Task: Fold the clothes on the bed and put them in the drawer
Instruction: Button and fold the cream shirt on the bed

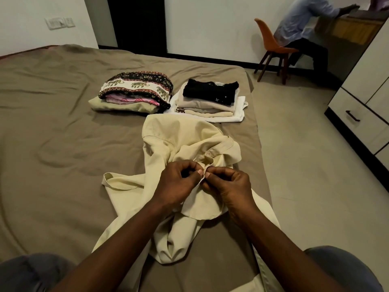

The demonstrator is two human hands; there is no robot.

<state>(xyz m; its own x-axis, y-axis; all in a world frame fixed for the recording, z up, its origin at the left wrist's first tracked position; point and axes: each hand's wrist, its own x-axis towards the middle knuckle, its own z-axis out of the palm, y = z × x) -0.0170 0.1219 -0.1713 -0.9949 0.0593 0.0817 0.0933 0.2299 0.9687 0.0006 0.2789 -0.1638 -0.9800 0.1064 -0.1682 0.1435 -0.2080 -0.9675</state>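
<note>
A cream shirt lies rumpled and unfolded on the brown bed, near its right edge. My left hand and my right hand meet over the shirt's middle, both pinching the same narrow strip of its fabric between thumb and fingers. Behind the shirt stand two folded stacks: one topped by an elephant-print cloth, the other topped by a black garment over cream and white pieces. A white drawer unit with a dark handle stands on the right.
A person sits on an orange chair at the back right, by a wooden desk. Beige floor runs between the bed's right edge and the drawer unit. A dark doorway is behind the bed.
</note>
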